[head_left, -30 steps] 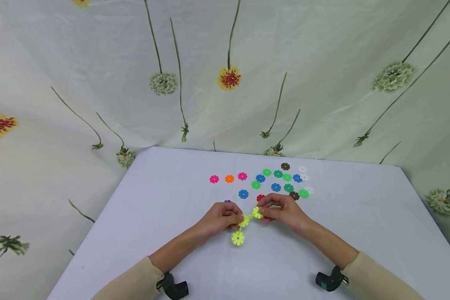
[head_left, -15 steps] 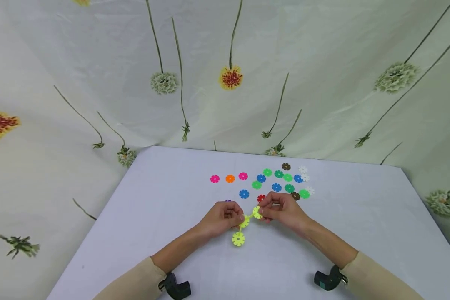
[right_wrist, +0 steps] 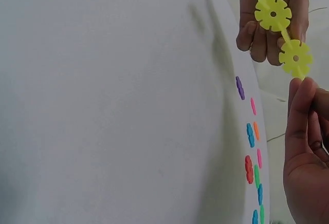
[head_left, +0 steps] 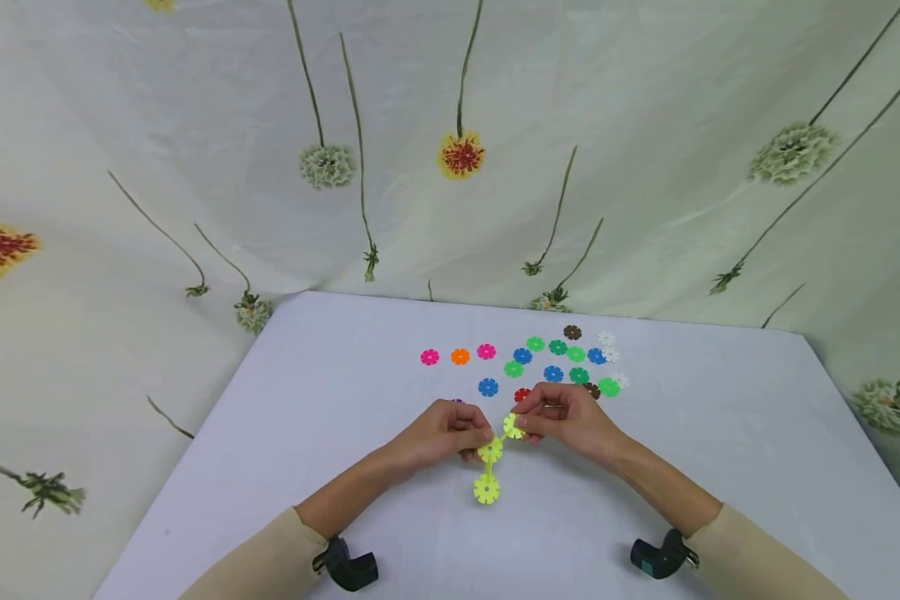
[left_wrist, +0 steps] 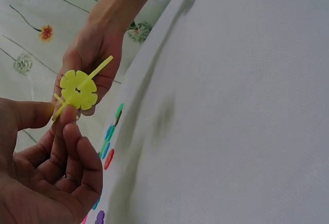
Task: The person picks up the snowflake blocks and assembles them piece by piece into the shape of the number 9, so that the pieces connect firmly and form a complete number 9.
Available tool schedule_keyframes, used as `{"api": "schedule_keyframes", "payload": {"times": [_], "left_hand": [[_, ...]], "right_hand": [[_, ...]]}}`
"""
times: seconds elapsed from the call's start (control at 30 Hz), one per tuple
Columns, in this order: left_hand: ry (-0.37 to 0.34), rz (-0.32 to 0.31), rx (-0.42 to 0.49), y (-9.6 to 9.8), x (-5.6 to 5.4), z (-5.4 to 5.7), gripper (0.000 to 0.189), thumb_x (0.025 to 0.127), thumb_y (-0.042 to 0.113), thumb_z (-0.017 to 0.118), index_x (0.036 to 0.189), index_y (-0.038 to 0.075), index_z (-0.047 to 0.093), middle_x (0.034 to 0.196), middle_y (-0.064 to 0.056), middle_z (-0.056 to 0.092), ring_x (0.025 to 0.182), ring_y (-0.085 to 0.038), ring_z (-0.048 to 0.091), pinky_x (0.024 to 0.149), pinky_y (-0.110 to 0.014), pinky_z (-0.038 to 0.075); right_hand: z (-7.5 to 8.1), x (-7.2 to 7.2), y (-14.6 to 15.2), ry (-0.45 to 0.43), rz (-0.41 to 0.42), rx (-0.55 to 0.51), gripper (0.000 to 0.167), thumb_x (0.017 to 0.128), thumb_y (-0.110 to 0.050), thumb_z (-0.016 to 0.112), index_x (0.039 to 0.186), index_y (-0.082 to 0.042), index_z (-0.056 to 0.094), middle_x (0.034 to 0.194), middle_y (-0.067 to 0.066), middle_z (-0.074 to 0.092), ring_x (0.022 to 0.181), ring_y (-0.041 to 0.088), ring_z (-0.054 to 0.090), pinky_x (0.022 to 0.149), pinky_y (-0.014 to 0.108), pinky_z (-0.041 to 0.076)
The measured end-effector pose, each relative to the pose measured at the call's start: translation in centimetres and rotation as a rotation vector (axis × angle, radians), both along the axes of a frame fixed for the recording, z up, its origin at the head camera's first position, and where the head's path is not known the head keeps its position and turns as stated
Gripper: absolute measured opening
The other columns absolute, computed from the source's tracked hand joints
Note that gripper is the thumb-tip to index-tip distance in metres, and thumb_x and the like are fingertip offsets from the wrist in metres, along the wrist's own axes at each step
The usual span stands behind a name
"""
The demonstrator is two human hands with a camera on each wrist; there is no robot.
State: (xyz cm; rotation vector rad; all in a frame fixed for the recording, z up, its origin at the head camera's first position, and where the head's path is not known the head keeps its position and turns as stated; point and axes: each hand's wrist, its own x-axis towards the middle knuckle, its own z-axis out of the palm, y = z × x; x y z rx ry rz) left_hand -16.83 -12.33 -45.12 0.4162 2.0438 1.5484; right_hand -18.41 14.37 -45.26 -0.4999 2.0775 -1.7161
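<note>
A chain of yellow notched snowflake discs [head_left: 487, 489], slotted edge to edge, is held up between both hands over the table. My left hand [head_left: 450, 433] pinches the chain near its middle disc with thumb and fingertips. At the upper right end, my right hand [head_left: 562, 417] pinches another yellow disc [right_wrist: 296, 58] between thumb and forefinger. The lowest disc hangs free below the left fingertips. In the left wrist view one yellow disc [left_wrist: 78, 89] faces the camera, with another edge-on through it.
Loose snowflake discs in several colours lie beyond the hands on the white table [head_left: 330, 375], among them an orange disc [head_left: 460, 357], a blue disc [head_left: 488, 387] and a red disc [head_left: 522, 395]. A flower-printed cloth [head_left: 390, 208] hangs behind the table.
The yellow chain has turned and its lowest disc has swung slightly down and to the right. Both hands keep their pinch, nearly in place.
</note>
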Motion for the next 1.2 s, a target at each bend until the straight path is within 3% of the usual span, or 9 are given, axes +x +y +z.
{"api": "schedule_keyframes", "payload": {"times": [0.17,0.47,0.7,0.9,1.07,1.2], "left_hand": [[0.022,-0.018,0.029,0.1,0.0,-0.2,0.019,0.104,0.021,0.068,0.109,0.002,0.071,0.087,0.002,0.072,0.083,-0.016,0.068,0.081,-0.023,0.059],[-0.006,0.042,0.088,0.7,0.2,-0.3,0.023,0.103,0.022,0.069,0.115,0.002,0.069,0.09,0.002,0.073,0.087,-0.012,0.07,0.083,-0.021,0.06],[-0.012,0.09,0.061,0.5,0.3,-0.5,0.021,0.102,0.021,0.07,0.109,0.001,0.072,0.085,0.003,0.072,0.081,-0.012,0.067,0.08,-0.021,0.058],[-0.032,0.173,0.013,-0.4,0.1,-0.6,0.021,0.101,0.023,0.071,0.107,0.003,0.073,0.082,0.002,0.071,0.078,-0.013,0.065,0.078,-0.022,0.057],[-0.038,0.215,-0.004,-1.5,0.3,-0.7,0.021,0.1,0.022,0.071,0.105,0.002,0.073,0.082,0.001,0.071,0.078,-0.013,0.066,0.078,-0.021,0.057],[-0.036,0.24,-0.018,-2.3,0.5,-0.8,0.02,0.1,0.021,0.07,0.101,0.001,0.072,0.08,0.0,0.069,0.077,-0.013,0.065,0.077,-0.021,0.057]], "right_hand": [[0.0,-0.1,-0.2,-0.019,0.003,-0.038,0.024,0.098,-0.013,0.078,0.116,0.001,0.07,0.098,0.007,0.078,0.082,0.029,0.077,0.078,0.03,0.066],[-0.5,0.3,-1.1,-0.063,0.052,-0.114,0.026,0.098,-0.009,0.077,0.116,0.006,0.063,0.089,-0.001,0.079,0.082,0.018,0.079,0.078,0.033,0.067],[-0.5,0.3,-1.4,-0.076,0.081,-0.127,0.027,0.1,-0.01,0.075,0.118,0.006,0.063,0.091,0.0,0.078,0.082,0.014,0.078,0.081,0.033,0.067],[-0.8,-0.6,-1.2,-0.033,-0.015,-0.02,0.026,0.101,-0.017,0.075,0.118,0.0,0.067,0.094,0.012,0.076,0.081,0.019,0.074,0.08,0.03,0.065],[-1.4,-1.2,-0.7,0.134,-0.11,0.188,0.023,0.099,-0.022,0.079,0.114,-0.006,0.072,0.101,0.012,0.075,0.085,0.02,0.069,0.076,0.024,0.058],[-1.8,-1.5,-0.9,0.236,-0.105,0.297,0.018,0.096,-0.021,0.081,0.11,-0.012,0.074,0.099,0.004,0.074,0.086,0.017,0.065,0.078,0.023,0.055]]}}
